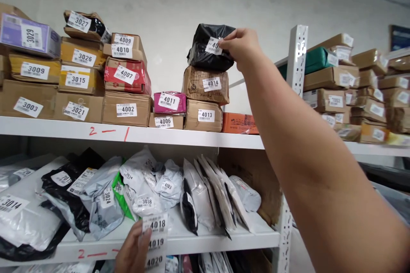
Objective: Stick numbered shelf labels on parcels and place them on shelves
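My right hand reaches up to a parcel wrapped in black plastic on the upper shelf. Its fingers are pinched together at the right edge of a white label on the parcel's front, covering the last digits of the number. Beneath that parcel sits a brown carton marked 4014, which rests on a box marked 4013. Low in the view, my left hand is closed on a strip of number labels reading 4018, 4019 and 4020.
The white upper shelf carries several stacked, numbered boxes, with an orange box near my right forearm. Plastic mailing bags stand on the lower shelf. A perforated white post rises at right, with more stacked parcels beyond.
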Tool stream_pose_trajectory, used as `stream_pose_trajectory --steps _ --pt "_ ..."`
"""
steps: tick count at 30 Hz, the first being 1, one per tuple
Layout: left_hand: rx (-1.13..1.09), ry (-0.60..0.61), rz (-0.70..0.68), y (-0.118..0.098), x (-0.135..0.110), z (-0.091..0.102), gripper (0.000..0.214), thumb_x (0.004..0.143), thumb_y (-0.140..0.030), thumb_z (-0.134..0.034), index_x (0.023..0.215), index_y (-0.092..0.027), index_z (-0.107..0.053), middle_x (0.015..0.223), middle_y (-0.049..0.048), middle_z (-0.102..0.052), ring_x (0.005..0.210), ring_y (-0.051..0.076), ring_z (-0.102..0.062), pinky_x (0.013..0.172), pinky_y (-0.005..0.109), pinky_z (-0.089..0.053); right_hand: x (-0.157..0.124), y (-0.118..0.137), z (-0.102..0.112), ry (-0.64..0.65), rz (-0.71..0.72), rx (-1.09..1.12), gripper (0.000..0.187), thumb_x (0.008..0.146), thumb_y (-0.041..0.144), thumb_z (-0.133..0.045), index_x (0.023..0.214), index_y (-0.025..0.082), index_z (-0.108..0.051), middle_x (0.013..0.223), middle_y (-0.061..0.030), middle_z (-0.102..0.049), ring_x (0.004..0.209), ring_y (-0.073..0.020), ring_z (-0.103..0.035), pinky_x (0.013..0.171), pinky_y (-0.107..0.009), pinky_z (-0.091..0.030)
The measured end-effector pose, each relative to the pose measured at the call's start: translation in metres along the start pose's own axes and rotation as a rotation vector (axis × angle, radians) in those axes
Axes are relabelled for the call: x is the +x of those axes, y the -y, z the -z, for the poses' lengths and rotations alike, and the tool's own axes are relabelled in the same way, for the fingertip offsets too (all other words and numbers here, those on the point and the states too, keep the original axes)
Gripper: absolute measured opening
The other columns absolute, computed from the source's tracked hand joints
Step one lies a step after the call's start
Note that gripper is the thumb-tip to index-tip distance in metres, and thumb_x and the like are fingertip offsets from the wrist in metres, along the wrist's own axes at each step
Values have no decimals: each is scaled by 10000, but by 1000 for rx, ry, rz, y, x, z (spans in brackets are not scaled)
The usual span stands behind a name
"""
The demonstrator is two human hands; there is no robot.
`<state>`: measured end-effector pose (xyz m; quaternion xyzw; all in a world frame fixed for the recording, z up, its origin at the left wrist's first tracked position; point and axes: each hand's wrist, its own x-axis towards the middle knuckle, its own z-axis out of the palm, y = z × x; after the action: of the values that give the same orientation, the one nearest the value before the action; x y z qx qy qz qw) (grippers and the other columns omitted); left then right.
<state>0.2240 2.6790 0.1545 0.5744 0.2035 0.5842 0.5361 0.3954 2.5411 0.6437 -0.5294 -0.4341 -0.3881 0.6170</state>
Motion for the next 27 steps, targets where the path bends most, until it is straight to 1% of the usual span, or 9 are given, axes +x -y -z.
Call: stream_pose_trajectory --steps 3,6,9,12,15,18,21,25,27 --pt "49 160 -200 -38 34 -14 275 836 -468 -596 843 -199 -652 1144 79 -675 1149 270 -591 1015 384 -463 -3 2 0 23 7 17 351 762 29 -681 571 219 -457 564 65 -460 556 -84 -398 601 -261 -365" --pt "145 313 -643 -103 79 -39 169 908 -343 -524 891 -209 -625 1232 83 -613 1183 228 -551 1046 412 -421 -4 2 0 47 8 49 354 766 47 -682 568 226 -449 575 63 -465 589 -96 -413 617 -262 -368" --pt "296 351 -1030 -183 119 -79 123 901 -292 -536 905 -199 -616 1286 102 -564 1226 242 -505 1068 472 -387 -4 1 -2 40 5 62 343 752 47 -680 575 219 -442 569 60 -464 617 -103 -438 624 -259 -373" --pt "397 360 -1255 -261 151 -132 83 865 -229 -564 869 -174 -626 1393 121 -469 1332 278 -401 1127 499 -308 -5 -1 -4 32 27 29 329 753 71 -681 594 222 -436 572 57 -470 654 -112 -468 684 -272 -406" --pt "462 429 -1358 -322 181 -183 27 798 -170 -620 810 -153 -637 1497 84 -339 1441 319 -197 1186 493 -158 -5 -7 -4 48 94 2 319 755 132 -697 610 227 -429 581 51 -494 697 -125 -501 747 -294 -439" --pt "557 510 -1344 -362 213 -216 84 769 -194 -641 782 -112 -645 1537 73 -254 1457 365 -70 1181 494 -65 -6 -16 -3 89 170 29 329 752 258 -716 630 233 -411 620 36 -543 744 -157 -553 744 -327 -474" --pt "683 601 -1316 -383 237 -228 304 849 -269 -495 823 -9 -651 1556 124 -156 1434 406 0 1136 480 -36 -8 -24 -1 103 255 57 356 740 358 -719 644 234 -400 683 21 -580 785 -184 -596 718 -340 -498" --pt "824 693 -1322 -395 251 -227 255 701 -278 -716 806 -47 -684 1570 79 -175 1422 453 24 1127 561 -47 -11 -29 -1 87 304 39 363 739 380 -719 655 232 -398 741 15 -604 814 -179 -610 743 -330 -508" --pt "881 727 -1343 -398 253 -224 270 703 -306 -714 804 -56 -699 1559 43 -198 1415 471 31 1110 594 -46 -11 -32 -2 63 330 31 362 746 382 -714 660 229 -397 789 8 -613 857 -180 -612 770 -332 -506"
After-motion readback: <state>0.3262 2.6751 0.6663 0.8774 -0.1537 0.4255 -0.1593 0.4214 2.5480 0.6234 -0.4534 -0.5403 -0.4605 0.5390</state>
